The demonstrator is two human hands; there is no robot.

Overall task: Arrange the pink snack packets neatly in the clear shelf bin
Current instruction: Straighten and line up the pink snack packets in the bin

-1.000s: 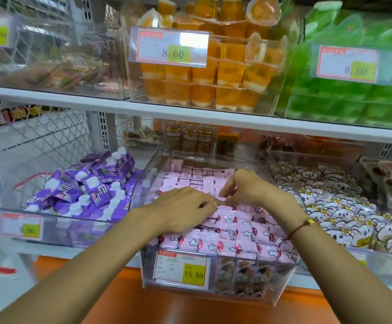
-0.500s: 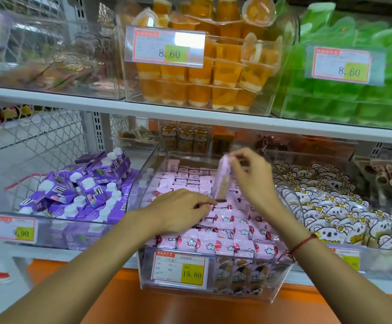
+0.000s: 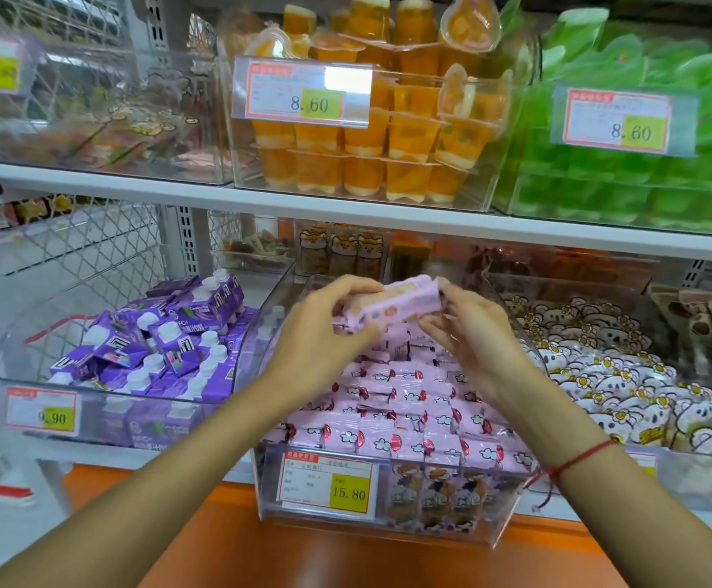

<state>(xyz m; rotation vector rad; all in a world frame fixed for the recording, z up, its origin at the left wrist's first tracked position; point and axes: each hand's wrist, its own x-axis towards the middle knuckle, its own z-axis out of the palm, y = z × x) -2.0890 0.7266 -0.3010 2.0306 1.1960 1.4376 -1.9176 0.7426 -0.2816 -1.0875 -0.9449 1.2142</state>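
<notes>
Shop shelving ahead: we are holding a small stack of pink packets (image 3: 392, 305) between left hand (image 3: 324, 333) and right hand (image 3: 469, 337) above the clear bin (image 3: 382, 511), squaring edges before laying them flat.

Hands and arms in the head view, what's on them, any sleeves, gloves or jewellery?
Both forearms are bare as far as the frame shows, with no sleeves in view. The left hand and right hand wear no gloves, and no rings can be made out. The right wrist carries a thin red string bracelet, with a loose end hanging below it.
</notes>
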